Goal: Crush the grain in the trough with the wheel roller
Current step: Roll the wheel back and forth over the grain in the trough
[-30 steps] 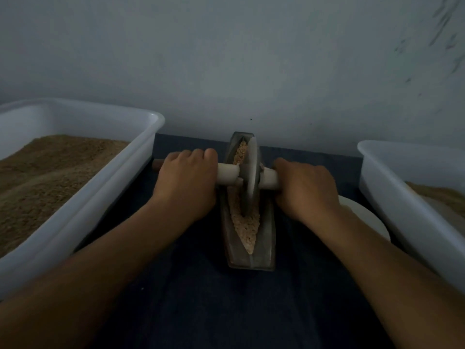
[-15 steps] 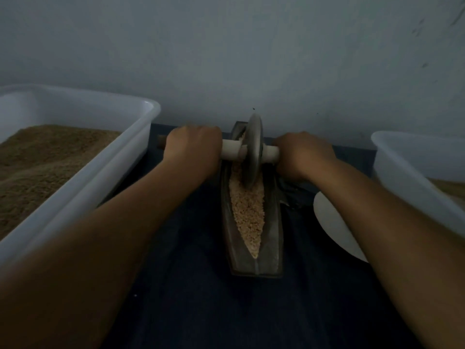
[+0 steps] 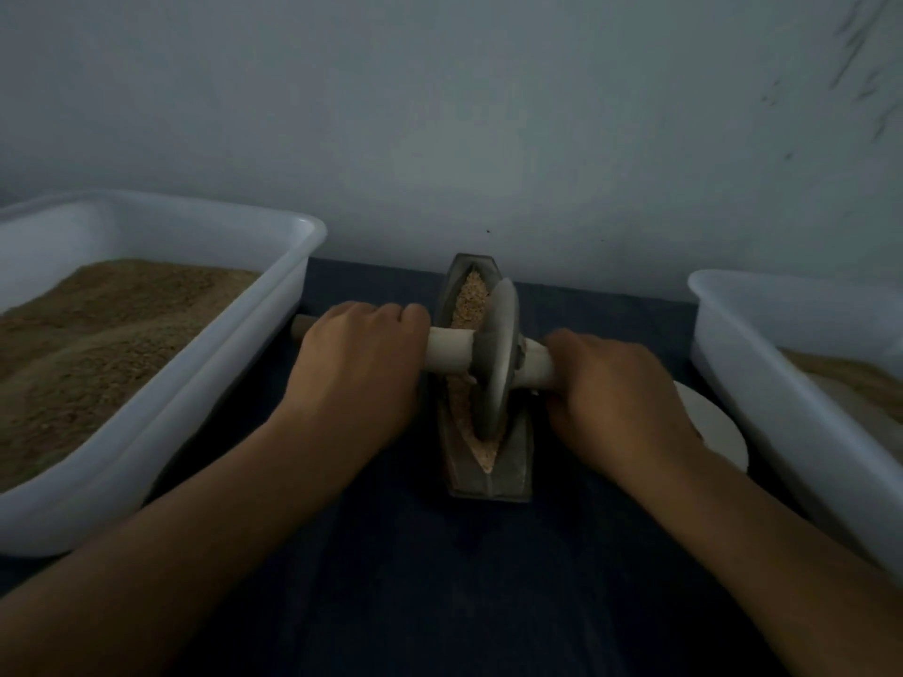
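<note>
Pale grey wall (image 3: 488, 114) behind a dark blue cloth-covered table (image 3: 415, 579). Dark boat-shaped metal trough (image 3: 513, 473) holding tan grain (image 3: 471, 295) at the far edge. Left hand (image 3: 359, 371) and right hand (image 3: 618, 398) grip the grey wheel roller (image 3: 496, 364), now nearer than half a second ago.

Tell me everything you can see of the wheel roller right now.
The wheel roller is a dull grey disc, metal by its look, on a pale axle handle. It stands upright on edge in the trough, its lower rim in the grain. The left hand and right hand each grip one end of the handle.
</note>
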Tool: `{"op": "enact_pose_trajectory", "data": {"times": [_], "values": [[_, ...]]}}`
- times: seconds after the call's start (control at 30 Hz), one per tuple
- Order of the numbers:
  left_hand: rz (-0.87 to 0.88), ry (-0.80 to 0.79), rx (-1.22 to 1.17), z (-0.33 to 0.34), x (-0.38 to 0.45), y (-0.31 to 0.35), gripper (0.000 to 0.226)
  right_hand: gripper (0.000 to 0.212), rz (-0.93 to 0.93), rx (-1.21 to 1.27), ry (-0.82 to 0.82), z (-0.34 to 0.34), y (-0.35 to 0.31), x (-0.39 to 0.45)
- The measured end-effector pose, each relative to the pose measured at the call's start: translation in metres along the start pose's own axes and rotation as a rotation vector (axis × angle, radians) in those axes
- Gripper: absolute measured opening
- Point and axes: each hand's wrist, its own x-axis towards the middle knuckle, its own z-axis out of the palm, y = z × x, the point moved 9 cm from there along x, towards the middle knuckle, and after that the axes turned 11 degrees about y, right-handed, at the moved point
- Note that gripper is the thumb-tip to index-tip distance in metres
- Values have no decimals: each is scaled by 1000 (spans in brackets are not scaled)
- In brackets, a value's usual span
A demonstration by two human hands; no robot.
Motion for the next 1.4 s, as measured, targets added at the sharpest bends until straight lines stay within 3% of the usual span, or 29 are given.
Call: {"op": "enact_pose_trajectory", "data": {"times": [0.17, 0.33, 0.47, 0.63, 0.83, 1.1, 1.23, 1.4], "values": [[15, 66, -50, -9, -6, 3, 29, 18, -1, 30, 71, -8, -1, -7], [9, 13, -4, 9, 1, 0, 38, 19, 0, -13, 85, 16, 7, 10], [-9, -60, -7, 31, 24, -4, 37, 18, 36, -126, 1, 45, 23, 35], [-53, -121, 42, 59, 63, -14, 30, 21, 153, -65, -169, 80, 45, 73], [-94, -199, 55, 77, 89, -20, 32, 37, 160, -77, -385, 106, 59, 101], [-103, -158, 67, 55, 53, -15, 27, 22, 124, -63, -171, 68, 38, 67], [-94, -64, 73, 29, 24, -5, 41, 20, 58, -62, -68, 44, 21, 41], [-36, 2, 8, 1, 5, 6, 30, 14, 34, 29, -23, 16, 8, 9]]}}
